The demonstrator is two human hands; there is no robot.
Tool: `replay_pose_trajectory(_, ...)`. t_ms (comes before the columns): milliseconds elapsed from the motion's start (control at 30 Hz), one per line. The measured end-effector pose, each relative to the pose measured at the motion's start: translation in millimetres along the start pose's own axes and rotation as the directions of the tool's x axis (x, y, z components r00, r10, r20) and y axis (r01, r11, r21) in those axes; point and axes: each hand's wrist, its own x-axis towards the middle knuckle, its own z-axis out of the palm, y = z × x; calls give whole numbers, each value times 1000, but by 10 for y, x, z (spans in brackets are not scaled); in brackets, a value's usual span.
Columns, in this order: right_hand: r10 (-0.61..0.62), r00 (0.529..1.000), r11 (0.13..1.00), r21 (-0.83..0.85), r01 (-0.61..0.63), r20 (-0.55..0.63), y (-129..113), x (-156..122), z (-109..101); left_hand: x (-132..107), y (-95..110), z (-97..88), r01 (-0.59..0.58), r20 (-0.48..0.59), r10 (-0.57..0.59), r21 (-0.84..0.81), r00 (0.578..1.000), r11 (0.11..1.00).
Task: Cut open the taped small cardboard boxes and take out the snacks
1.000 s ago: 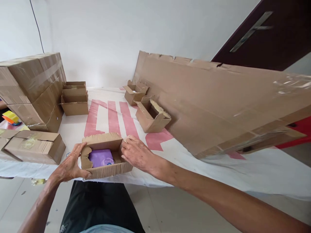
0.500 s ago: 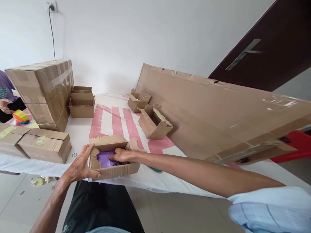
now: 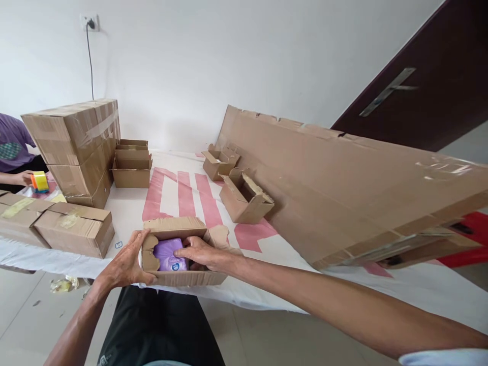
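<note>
An opened cardboard box (image 3: 186,278) with ragged flaps sits at the table's front edge. My left hand (image 3: 127,262) is closed around its left end, fingers at the back corner and thumb at the front. Inside the box, toward its left end, lies a purple plastic-wrapped packet (image 3: 166,253) with a blue and white label. My right hand (image 3: 202,254) reaches in over the right end and grips the packet's right side, thumb on top. The other fingers of that hand are partly hidden in the box.
Taped cartons (image 3: 76,132) are stacked at the left, with closed boxes (image 3: 76,229) in front. Small open boxes (image 3: 131,175) stand behind, and two more (image 3: 246,203) lean near a large cardboard sheet (image 3: 343,188). A co-worker's hand (image 3: 25,178) holds yellow tape (image 3: 40,181).
My right hand has shifted slightly right within the box, and the packet's label now shows. My left hand stays on the box. The co-worker's tape has turned upright.
</note>
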Motion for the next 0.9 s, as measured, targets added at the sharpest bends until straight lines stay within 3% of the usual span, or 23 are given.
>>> replay_pose_trajectory(133,-56,997,998,-38,54,-44,-74,-106,-148,0,68,-44,-31,-20,31,23,999,999)
replay_pose_trajectory(267,-218,966,954,-237,182,-137,-254,-338,-310,20,202,-112,-50,-38,52,56,998,997)
replay_pose_trajectory(400,-255,942,931,-317,179,-219,-417,-536,-430,51,297,-165,-42,-36,47,131,998,991)
replay_pose_trajectory(600,-330,924,939,-167,300,-194,-371,-543,-610,72,200,-172,34,35,-39,132,999,991)
replay_pose_trajectory(767,-316,921,939,66,339,-226,-267,-593,-765,56,-20,-140,4,24,-6,107,1000,994)
replay_pose_trajectory(900,-448,836,823,218,524,-316,-266,-725,-844,77,-85,-165,-30,9,29,149,1000,988)
